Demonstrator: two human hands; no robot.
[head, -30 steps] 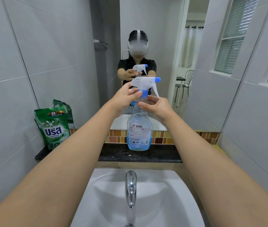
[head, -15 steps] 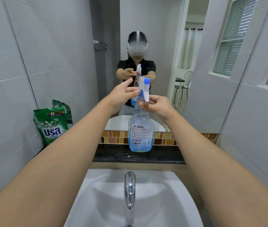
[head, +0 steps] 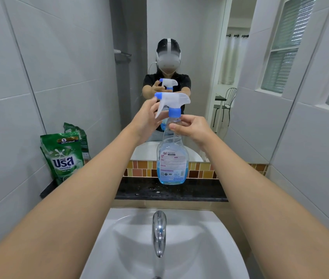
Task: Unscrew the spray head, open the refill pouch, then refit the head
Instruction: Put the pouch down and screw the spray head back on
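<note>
A clear spray bottle (head: 172,160) with a little blue liquid stands upright on the dark ledge (head: 200,191) behind the sink. Its white spray head (head: 172,99) with a blue collar and blue nozzle sits on the neck, nozzle pointing left. My left hand (head: 146,117) holds the head from the left, fingers around the trigger side. My right hand (head: 189,127) pinches the bottle's neck just below the collar. A green refill pouch (head: 64,156) leans against the left wall on the ledge, apart from both hands.
A white basin (head: 210,248) with a chrome tap (head: 159,232) lies below the ledge. A mirror (head: 200,47) above it reflects a person, the bottle and a chair. Grey tiled walls close in on both sides; a window is at the right.
The spray head has turned about half a turn: its nozzle pointed right, then toward me, and now points left. My left hand turned with it; my right hand stayed on the neck.
</note>
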